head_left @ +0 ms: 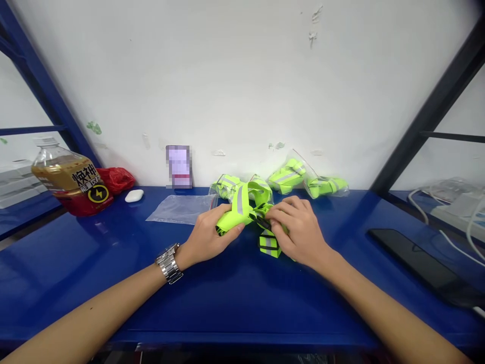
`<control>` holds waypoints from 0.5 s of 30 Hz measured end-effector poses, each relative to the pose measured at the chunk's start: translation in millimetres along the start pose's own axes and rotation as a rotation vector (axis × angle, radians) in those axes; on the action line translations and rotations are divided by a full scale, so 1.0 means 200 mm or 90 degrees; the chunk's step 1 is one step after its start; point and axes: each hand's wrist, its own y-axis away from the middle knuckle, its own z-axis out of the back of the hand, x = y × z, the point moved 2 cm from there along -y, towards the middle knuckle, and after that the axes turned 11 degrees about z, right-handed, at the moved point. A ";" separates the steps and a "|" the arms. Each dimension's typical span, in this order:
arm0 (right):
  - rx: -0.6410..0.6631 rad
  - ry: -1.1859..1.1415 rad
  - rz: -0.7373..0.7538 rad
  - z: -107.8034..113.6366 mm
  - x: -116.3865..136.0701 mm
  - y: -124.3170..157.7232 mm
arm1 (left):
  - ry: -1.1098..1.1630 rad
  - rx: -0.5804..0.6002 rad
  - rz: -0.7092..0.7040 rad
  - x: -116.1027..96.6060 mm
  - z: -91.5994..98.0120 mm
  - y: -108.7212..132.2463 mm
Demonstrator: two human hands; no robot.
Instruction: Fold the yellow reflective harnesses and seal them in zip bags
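Note:
Just above the blue table, my left hand (214,230) grips a neon-yellow reflective strap (239,201) with a grey stripe, bunched into folds. My right hand (295,227) is closed on another part of the same strap, near a black buckle piece. A striped end of the strap (270,244) with black edging hangs beneath the right fingers. Behind the hands, a flat clear plastic bag (180,208) lies to the left. Several neon-yellow straps in clear bags (286,176) rest along the wall.
A large drink bottle (71,177), a red plastic bag (115,179) and a white earphone case (134,195) stand at left. A phone (179,167) with a blurred screen leans on the wall. At right lies a black phone (420,263) beside white cables (472,235).

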 end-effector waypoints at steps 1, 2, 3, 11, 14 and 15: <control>0.043 0.014 -0.010 0.00 0.01 0.00 | 0.003 0.001 0.005 0.00 0.01 0.00; 0.073 0.030 -0.021 0.00 0.01 -0.01 | 0.008 0.000 0.010 0.01 0.01 0.00; 0.092 0.046 -0.024 0.00 0.01 -0.01 | 0.014 0.001 0.012 0.01 0.02 -0.01; -0.103 -0.213 -0.149 0.03 -0.14 0.00 | -0.031 -0.102 -0.116 0.04 0.05 -0.05; -0.226 -0.382 -0.268 0.07 -0.21 0.01 | -0.063 -0.113 -0.133 0.07 0.06 -0.06; -0.245 -0.435 -0.312 0.07 -0.22 0.01 | -0.072 -0.107 -0.116 0.08 0.06 -0.07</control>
